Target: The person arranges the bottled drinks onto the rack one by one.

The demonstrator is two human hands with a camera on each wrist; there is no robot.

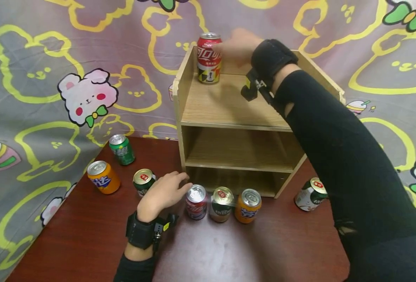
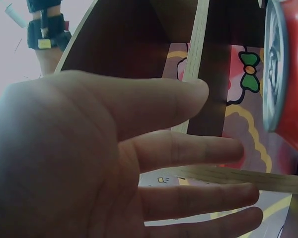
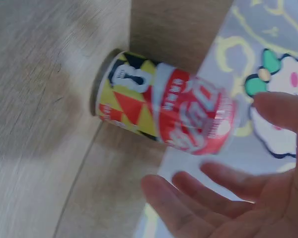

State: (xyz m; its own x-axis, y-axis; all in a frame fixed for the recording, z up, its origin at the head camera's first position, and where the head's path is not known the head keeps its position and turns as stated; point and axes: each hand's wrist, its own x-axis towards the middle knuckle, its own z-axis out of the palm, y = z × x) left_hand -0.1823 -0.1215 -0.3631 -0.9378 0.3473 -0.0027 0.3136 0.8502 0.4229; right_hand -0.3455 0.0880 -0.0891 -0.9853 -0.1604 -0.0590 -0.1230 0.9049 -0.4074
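Note:
A red Coca-Cola can (image 1: 209, 62) stands upright on the top board of the wooden shelf, near its left back corner. My right hand (image 1: 239, 47) is just right of it, blurred. In the right wrist view, the fingers of that hand (image 3: 223, 198) are spread around the can's (image 3: 164, 104) top end without gripping it. Low over the table, my left hand (image 1: 163, 194) holds nothing. Its fingers reach beside another red can (image 1: 196, 203); the left wrist view shows the fingers (image 2: 188, 153) extended and apart from that can (image 2: 295, 74).
The three-level wooden shelf (image 1: 236, 147) stands at the back of the table. In front are a dark green can (image 1: 222, 205) and an orange can (image 1: 248, 207). Further left are orange (image 1: 105, 180), green (image 1: 123, 150) and dark green (image 1: 143, 182) cans; a dark green can (image 1: 310, 196) stands right.

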